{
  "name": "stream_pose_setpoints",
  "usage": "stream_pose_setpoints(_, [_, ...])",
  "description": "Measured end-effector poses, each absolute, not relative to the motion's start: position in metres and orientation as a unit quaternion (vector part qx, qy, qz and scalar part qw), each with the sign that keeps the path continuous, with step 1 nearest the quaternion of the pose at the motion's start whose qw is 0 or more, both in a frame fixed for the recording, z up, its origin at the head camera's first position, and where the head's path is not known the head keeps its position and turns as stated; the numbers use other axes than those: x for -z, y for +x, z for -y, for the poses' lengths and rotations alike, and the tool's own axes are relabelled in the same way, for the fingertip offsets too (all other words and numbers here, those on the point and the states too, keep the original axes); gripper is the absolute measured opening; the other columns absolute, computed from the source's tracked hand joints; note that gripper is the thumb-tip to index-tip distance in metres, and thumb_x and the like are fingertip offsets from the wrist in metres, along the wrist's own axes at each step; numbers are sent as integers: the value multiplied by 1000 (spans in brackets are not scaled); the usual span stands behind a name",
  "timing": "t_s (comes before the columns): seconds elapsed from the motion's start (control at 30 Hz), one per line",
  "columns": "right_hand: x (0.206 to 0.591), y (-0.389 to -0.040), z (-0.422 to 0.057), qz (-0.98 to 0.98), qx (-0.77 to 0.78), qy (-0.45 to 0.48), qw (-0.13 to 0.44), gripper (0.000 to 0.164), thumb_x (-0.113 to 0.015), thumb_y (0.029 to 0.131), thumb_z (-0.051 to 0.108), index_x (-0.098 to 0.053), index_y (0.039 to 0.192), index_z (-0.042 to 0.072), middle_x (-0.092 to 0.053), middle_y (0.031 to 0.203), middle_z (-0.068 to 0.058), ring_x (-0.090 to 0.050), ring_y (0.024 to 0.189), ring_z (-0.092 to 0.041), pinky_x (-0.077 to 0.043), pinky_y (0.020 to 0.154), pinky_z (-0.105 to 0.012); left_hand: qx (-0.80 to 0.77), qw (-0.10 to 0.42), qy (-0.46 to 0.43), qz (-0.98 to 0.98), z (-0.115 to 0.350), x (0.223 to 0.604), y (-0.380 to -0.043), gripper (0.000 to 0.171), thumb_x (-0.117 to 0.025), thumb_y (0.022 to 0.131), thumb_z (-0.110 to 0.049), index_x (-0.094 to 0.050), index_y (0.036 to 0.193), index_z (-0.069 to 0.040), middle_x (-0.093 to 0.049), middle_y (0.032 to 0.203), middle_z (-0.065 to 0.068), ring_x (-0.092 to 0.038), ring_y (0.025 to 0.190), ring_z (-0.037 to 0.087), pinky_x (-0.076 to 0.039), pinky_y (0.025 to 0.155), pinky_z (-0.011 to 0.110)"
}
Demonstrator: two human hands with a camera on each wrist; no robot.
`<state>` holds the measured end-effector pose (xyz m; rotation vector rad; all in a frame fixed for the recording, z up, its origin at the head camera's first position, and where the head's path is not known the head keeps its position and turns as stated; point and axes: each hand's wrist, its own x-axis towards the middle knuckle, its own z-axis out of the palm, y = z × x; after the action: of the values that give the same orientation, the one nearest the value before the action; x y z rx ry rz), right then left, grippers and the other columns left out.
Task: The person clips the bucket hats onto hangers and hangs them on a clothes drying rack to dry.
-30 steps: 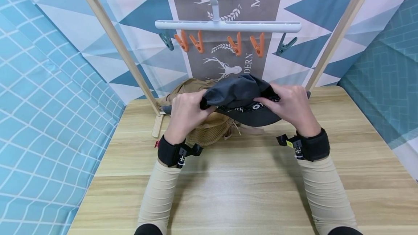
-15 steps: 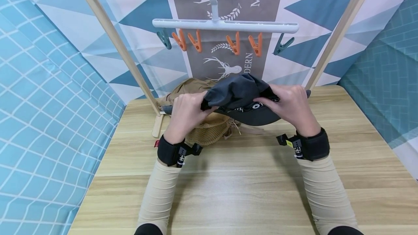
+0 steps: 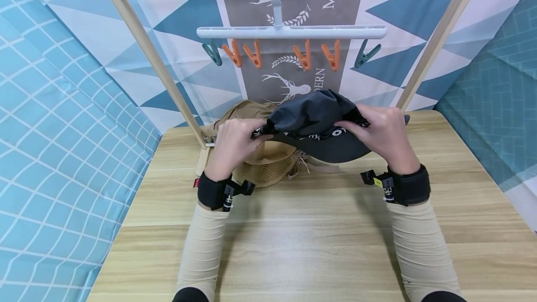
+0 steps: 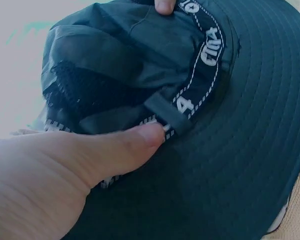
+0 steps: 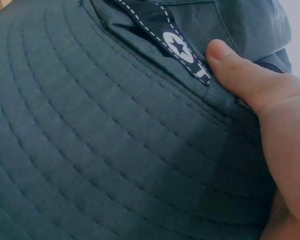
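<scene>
Dark hat (image 3: 314,113): soft, crumpled crown (image 4: 125,42); brim (image 5: 90,140) stitched in curved rows; lettered band (image 4: 210,50). My left grip (image 3: 235,146) and right grip (image 3: 388,132) pinch its opposite sides.

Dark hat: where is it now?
Right of centre in the head view, the dark hat is held between left hand and right hand, below the hanger.

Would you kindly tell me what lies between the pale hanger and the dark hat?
In the head view, four orange clips flanked by two green clips hang beneath the hanger; from there to the dark hat, only the patterned backdrop shows.
</scene>
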<state>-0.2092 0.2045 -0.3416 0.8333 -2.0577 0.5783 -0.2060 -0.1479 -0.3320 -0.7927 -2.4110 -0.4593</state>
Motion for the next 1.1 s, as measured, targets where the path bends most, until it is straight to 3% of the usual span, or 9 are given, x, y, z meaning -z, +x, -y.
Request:
stream_pose_setpoints(0.17, [341, -208, -204, 823, -229, 321, 410, 38, -91, 96, 34, -75, 88, 0, -65, 60, -15, -59, 48, -24, -24, 53, -28, 176, 301, -302, 887, 147, 332, -206, 12, -88, 98, -22, -82, 94, -13, -82, 85, 6, -75, 68, 30, -46, 56, 43])
stream_pose_setpoints(0.27, [341, -208, -202, 828, -221, 314, 408, 29, -98, 84, 17, -75, 88, 0, -66, 60, -15, -59, 48, -24, -24, 53, -27, 167, 312, -298, 887, 144, 333, -206, 20, -89, 98, -26, -77, 87, -14, -75, 75, 5, -71, 62, 30, -40, 52, 42])
stream_pose_setpoints(0.37, [341, -208, -202, 831, -215, 310, 409, 28, -99, 83, 14, -75, 88, 1, -67, 61, -15, -59, 48, -25, -25, 53, -28, 158, 313, -289, 891, 143, 333, -205, 25, -90, 96, -28, -73, 84, -14, -70, 70, 4, -67, 58, 30, -33, 51, 39])
stream_pose_setpoints(0.47, [341, -207, -201, 829, -215, 309, 413, 28, -99, 83, 14, -74, 85, 2, -67, 61, -15, -59, 49, -26, -25, 52, -30, 162, 310, -284, 893, 142, 332, -204, 21, -93, 93, -29, -82, 102, -14, -80, 82, 6, -70, 62, 30, -36, 52, 38])
stream_pose_setpoints(0.53, [340, -206, -199, 826, -213, 313, 419, 29, -99, 82, 14, -73, 83, 3, -69, 63, -15, -62, 51, -28, -29, 52, -32, 172, 307, -286, 891, 141, 331, -203, 40, -96, 91, -34, -83, 125, -16, -87, 101, 8, -72, 67, 29, -39, 53, 38])
stream_pose_setpoints(0.63, [340, -205, -194, 820, -205, 320, 427, 31, -100, 83, 14, -70, 79, 4, -69, 64, -16, -66, 54, -30, -34, 51, -36, 198, 305, -296, 883, 138, 329, -201, 81, -100, 85, -44, -69, 155, -17, -85, 129, 8, -80, 83, 29, -47, 59, 39])
stream_pose_setpoints(0.8, [339, -203, -183, 818, -190, 329, 433, 30, -99, 84, 13, -71, 80, 5, -70, 66, -16, -68, 57, -33, -40, 50, -40, 236, 310, -313, 866, 129, 328, -197, 102, -103, 80, -47, -58, 165, -14, -82, 140, 7, -84, 103, 32, -60, 73, 43])
stream_pose_setpoints(0.93, [339, -202, -179, 817, -177, 330, 439, 34, -99, 84, 13, -67, 77, 5, -68, 64, -15, -67, 55, -32, -38, 48, -39, 244, 318, -334, 853, 124, 331, -195, 78, -97, 89, -36, -66, 156, -8, -85, 129, 14, -85, 103, 34, -66, 82, 49])
stream_pose_setpoints(1.1, [340, -200, -178, 818, -169, 329, 441, 43, -100, 84, 13, -59, 72, 7, -61, 59, -11, -62, 51, -30, -33, 47, -37, 245, 350, -346, 835, 122, 334, -196, 23, -82, 103, -14, -82, 123, -4, -86, 97, 17, -82, 79, 34, -63, 70, 49])
